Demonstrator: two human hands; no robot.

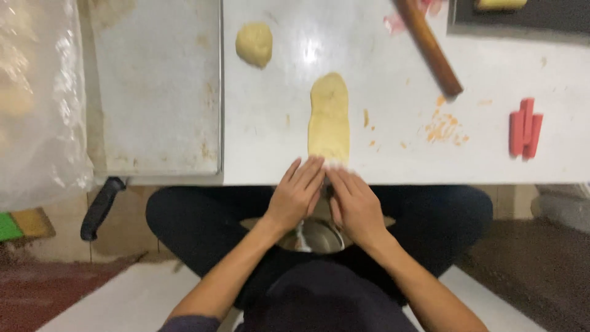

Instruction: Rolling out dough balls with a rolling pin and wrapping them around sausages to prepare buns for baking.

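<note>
The left hand (296, 195) lies flat, fingers spread open and stretched forward, fingertips on the near end of one long, flattened strip of pale yellow dough (329, 117); the right hand (354, 206) mirrors it, open and gripping nothing. The strip runs away from both hands on the white table (393, 154). One round dough ball (254, 43) sits far left, one brown wooden rolling pin (430, 46) right, one red plastic piece (525, 128) farthest right
</note>
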